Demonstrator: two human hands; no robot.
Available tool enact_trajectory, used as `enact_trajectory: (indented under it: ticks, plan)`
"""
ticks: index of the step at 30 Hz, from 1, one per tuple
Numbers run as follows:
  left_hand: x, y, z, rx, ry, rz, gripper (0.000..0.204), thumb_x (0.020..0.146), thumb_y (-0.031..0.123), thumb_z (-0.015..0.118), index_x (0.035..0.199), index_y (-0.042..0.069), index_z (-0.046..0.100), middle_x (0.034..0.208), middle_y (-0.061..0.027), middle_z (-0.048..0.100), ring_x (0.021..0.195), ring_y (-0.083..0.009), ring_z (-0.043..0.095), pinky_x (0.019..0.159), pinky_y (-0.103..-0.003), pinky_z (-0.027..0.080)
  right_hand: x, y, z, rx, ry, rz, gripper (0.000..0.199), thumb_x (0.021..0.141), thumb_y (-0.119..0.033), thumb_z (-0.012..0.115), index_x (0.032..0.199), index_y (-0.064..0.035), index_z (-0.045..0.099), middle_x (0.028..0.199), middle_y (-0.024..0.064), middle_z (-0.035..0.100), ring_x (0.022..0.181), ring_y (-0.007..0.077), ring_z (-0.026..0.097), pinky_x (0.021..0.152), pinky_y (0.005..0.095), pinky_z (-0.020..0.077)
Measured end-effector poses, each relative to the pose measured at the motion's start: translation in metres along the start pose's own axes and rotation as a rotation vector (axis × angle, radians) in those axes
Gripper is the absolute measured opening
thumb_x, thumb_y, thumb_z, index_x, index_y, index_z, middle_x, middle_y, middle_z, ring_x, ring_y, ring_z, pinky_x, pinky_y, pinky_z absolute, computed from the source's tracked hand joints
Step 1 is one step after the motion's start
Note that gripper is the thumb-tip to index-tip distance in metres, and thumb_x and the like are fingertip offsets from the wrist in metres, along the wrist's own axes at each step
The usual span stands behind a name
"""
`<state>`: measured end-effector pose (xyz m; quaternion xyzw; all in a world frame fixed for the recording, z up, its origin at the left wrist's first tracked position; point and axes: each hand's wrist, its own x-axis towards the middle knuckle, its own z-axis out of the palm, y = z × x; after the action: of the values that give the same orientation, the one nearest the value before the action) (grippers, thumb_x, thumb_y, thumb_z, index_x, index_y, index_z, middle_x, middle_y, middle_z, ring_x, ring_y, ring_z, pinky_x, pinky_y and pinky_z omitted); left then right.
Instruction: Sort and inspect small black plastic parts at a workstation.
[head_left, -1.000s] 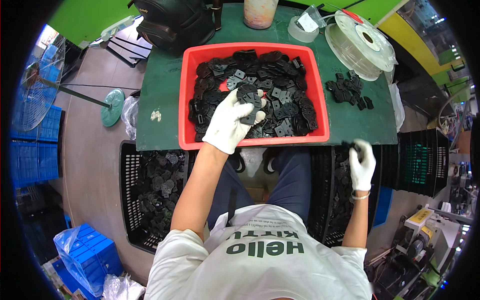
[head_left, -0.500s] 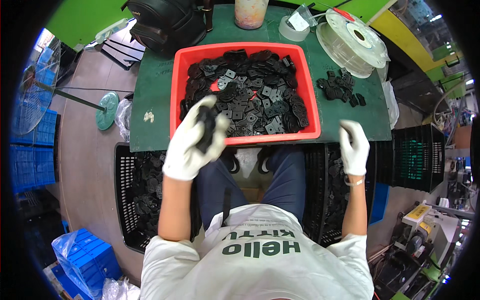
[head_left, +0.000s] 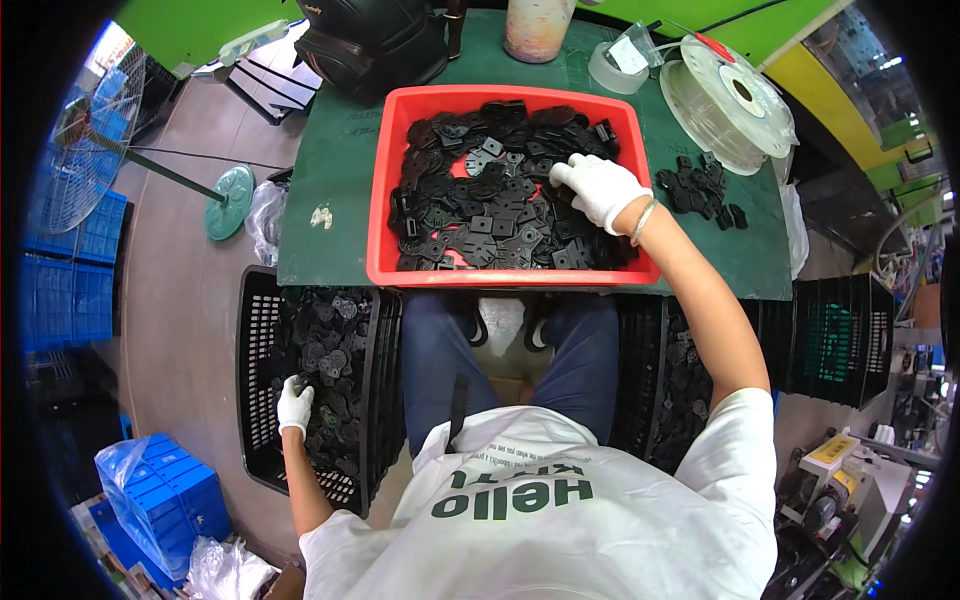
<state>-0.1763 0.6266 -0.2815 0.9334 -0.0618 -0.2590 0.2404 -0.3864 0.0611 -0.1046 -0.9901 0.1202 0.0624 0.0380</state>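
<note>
My right hand, in a white glove, reaches over the right part of a red tray. Its bent fingers are down among small flat black plastic parts heaped in the tray; whatever they grip is hidden. Low on the left, my gloved left hand is in a black slatted crate beside my leg. More black plastic parts fill that crate, right next to its fingertips. The left fingers are too small and partly hidden to show whether they hold any.
The tray stands on a green table. A small pile of black parts lies to its right. Along the back are a black backpack, a stained cup, a tape roll and a clear spool. Another parts crate stands at right.
My left hand, earlier holding a black bundle of parts by the tray, has swung down into the left crate. My right hand has moved from the table's front edge into the tray.
</note>
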Motion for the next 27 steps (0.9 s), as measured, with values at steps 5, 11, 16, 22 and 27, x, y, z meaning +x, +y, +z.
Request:
enact_trajectory:
  ticks: [5,11,16,22,27]
  plan:
    - [0.0,0.03,0.005,0.222,0.411,0.225,0.039,0.081,0.015,0.064,0.117,0.004,0.054,0.111,-0.0179,0.058,0.103,-0.0317,0.056,0.089,-0.039,0.045,-0.012,-0.008,-0.032,0.475,0.076,0.228,0.025,0.076,-0.004,0.064,0.095,-0.0042,0.049,0.079,0.0177,0.056,0.072,0.029,0.058,0.067,0.0365,0.0458]
    - [-0.056,0.201,0.02,-0.573,0.235,0.576,0.017,0.089,-0.003,0.05,0.103,-0.002,0.059,0.098,-0.0088,0.06,0.084,-0.0142,0.061,0.078,-0.026,0.049,-0.046,-0.012,-0.019,1.432,0.459,0.485,0.028,0.087,-0.005,0.055,0.114,0.0028,0.052,0.095,0.011,0.06,0.083,0.0201,0.064,0.068,0.0297,0.0535]
    - [-0.11,0.311,0.027,-0.825,0.056,0.975,0.021,0.089,-0.004,0.045,0.105,-0.003,0.058,0.103,-0.0143,0.06,0.089,-0.02,0.062,0.08,-0.03,0.051,-0.057,-0.045,-0.005,2.119,0.582,0.436,0.036,0.089,-0.006,0.053,0.12,0.0057,0.038,0.107,0.0192,0.053,0.089,0.0327,0.064,0.073,0.0366,0.0569]
    - [-0.106,0.391,0.092,-1.502,-0.707,0.528,0.052,0.086,0.005,0.057,0.132,-0.002,0.034,0.129,-0.0216,0.047,0.121,-0.0291,0.047,0.103,-0.039,0.037,-0.056,-0.117,-0.001,2.034,0.388,0.432,0.027,0.091,-0.012,0.052,0.114,0.0027,0.046,0.102,0.0166,0.058,0.084,0.0256,0.066,0.07,0.0348,0.0561]
    - [-0.08,0.407,0.093,-1.757,-0.858,0.246,0.044,0.087,0.009,0.056,0.125,-0.003,0.037,0.123,-0.0279,0.047,0.113,-0.0377,0.051,0.093,-0.046,0.046,-0.034,-0.063,0.012,1.05,0.635,0.332,0.023,0.088,-0.015,0.057,0.107,-0.002,0.054,0.089,0.0097,0.062,0.073,0.018,0.061,0.069,0.0296,0.0496]
